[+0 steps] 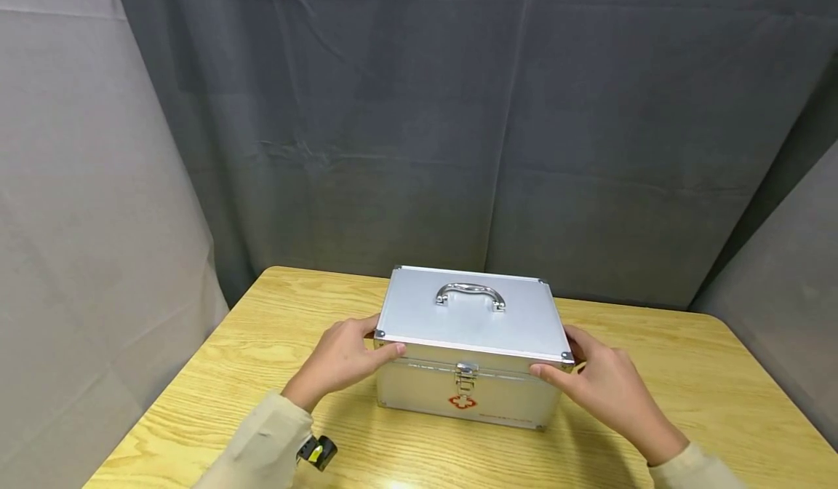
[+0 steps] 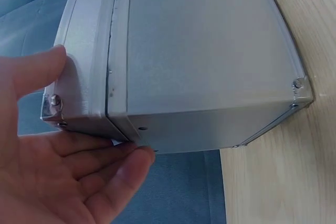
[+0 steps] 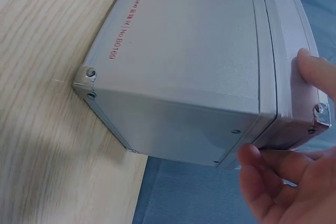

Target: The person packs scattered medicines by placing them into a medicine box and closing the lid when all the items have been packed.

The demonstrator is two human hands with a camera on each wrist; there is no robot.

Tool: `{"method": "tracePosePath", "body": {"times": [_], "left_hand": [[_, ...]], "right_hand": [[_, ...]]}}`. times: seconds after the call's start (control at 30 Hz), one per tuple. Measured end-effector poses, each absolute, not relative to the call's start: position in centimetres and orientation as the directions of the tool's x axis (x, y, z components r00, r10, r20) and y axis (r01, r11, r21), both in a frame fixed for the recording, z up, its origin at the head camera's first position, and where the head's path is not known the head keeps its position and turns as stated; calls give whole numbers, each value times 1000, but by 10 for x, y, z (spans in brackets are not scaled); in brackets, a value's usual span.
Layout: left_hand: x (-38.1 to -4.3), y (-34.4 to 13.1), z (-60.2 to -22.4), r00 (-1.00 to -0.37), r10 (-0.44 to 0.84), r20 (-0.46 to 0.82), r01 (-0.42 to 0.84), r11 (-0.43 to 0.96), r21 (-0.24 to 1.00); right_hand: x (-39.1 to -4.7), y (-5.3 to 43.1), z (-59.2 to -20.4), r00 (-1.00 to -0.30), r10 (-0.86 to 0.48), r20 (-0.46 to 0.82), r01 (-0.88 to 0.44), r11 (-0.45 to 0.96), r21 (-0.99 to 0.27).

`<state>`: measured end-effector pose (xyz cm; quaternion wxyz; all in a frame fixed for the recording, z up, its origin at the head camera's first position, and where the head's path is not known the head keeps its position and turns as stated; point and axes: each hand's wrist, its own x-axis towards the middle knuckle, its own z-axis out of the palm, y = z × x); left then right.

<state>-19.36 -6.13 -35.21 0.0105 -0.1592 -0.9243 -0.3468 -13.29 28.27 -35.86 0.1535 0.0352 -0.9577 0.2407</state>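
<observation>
A silver metal first-aid box with a red cross emblem stands on the wooden table, its lid down and a chrome handle on top. My left hand grips the lid's front left corner, thumb on the front face and fingers against the side. At the front right corner, my right hand holds the lid the same way. A metal latch sits at the middle of the front. In the right wrist view, red lettering runs along the front near the bottom edge.
The box takes up the far middle part of the wooden table. A dark grey curtain hangs behind the table, with lighter cloth on the left side. A small black device is at my left sleeve.
</observation>
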Motion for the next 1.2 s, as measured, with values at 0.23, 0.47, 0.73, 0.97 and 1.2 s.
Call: {"method": "tracePosePath", "body": {"times": [0.23,0.47,0.73,0.97,1.2], "left_hand": [[-193,-61,-355,-947,292,138,308,688,657],[-192,-63,-363,-952,271,145,295,675,676],[-191,-69,-374,-955,260,145,281,630,724],[-193,-68,-375,-949,265,171,303,617,726],[-185,-75,-380,-949,205,239,314,675,668]], "right_hand": [[-132,283,-361,-955,14,295,-132,874,-467],[-134,282,-363,-953,8,302,-144,866,-479],[-132,289,-362,-971,-37,237,-160,837,-523],[-134,289,-364,-969,-30,244,-160,831,-532],[-129,296,-364,-966,-72,248,-196,829,-523]]}}
